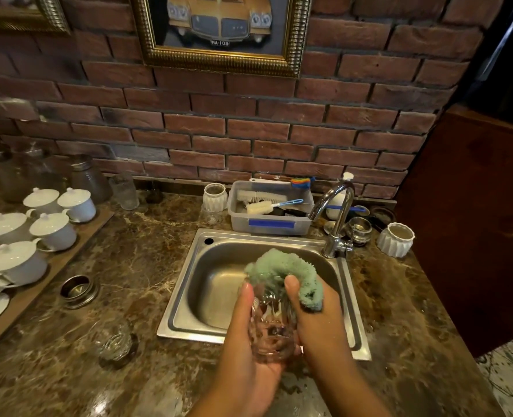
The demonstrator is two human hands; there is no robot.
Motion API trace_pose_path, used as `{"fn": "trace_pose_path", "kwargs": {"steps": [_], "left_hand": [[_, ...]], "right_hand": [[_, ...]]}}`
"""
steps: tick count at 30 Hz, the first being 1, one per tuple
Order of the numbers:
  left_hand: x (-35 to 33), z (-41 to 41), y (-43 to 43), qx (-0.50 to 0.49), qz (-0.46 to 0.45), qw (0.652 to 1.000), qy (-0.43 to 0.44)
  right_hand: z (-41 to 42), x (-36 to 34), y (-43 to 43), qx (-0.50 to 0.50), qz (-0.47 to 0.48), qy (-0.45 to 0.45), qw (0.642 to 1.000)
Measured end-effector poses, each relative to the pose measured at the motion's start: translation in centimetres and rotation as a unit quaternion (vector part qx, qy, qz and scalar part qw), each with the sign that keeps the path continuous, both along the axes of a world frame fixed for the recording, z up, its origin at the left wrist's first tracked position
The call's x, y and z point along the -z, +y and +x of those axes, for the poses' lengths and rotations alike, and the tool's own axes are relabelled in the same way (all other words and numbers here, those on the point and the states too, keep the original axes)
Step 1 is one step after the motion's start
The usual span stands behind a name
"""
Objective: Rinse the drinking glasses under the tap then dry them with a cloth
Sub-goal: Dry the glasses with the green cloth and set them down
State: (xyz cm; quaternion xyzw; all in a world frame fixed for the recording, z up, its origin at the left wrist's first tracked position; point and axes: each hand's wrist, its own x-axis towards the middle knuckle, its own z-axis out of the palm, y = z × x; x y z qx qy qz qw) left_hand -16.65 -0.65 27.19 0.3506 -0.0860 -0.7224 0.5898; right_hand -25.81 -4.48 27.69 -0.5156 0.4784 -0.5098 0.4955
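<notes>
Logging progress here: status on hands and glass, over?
Left hand grips clear patterned drinking glass over steel sink. Right hand holds fluffy green cloth at the glass mouth. Chrome tap off, nothing blocking.

A clear glass (271, 329) is held tilted over the sink's (175, 291) front rim, with a fluffy green cloth (282, 267) draped at its mouth. A second glass (114, 341) is stood near the table's (147, 266) front edge.

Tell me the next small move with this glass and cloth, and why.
Probably twist the glass with the left hand while the right hand pushes the green cloth deeper: the cloth sits bunched at the rim, over the sink, mostly outside the glass.
</notes>
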Motion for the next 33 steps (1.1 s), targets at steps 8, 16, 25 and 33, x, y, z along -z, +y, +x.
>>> {"fn": "trace_pose_path", "kwargs": {"steps": [8,16,25,33], "left_hand": [[-0.2,2.5,0.4,-0.111,-0.082,0.935,-0.326],[4.1,3.8,-0.2,-0.071,-0.165,0.891,-0.418],[8.2,5.6,1.6,-0.035,-0.148,0.868,-0.472],[12.6,9.6,3.6,0.001,-0.088,0.858,-0.505]], "right_hand": [[0.3,3.2,0.3,0.072,0.116,0.036,0.99],[0.6,5.9,2.5,-0.134,0.41,-0.329,0.84],[0.4,8.5,3.3,-0.161,0.437,-0.358,0.809],[0.3,10.7,3.0,-0.17,0.441,-0.322,0.82]]}}
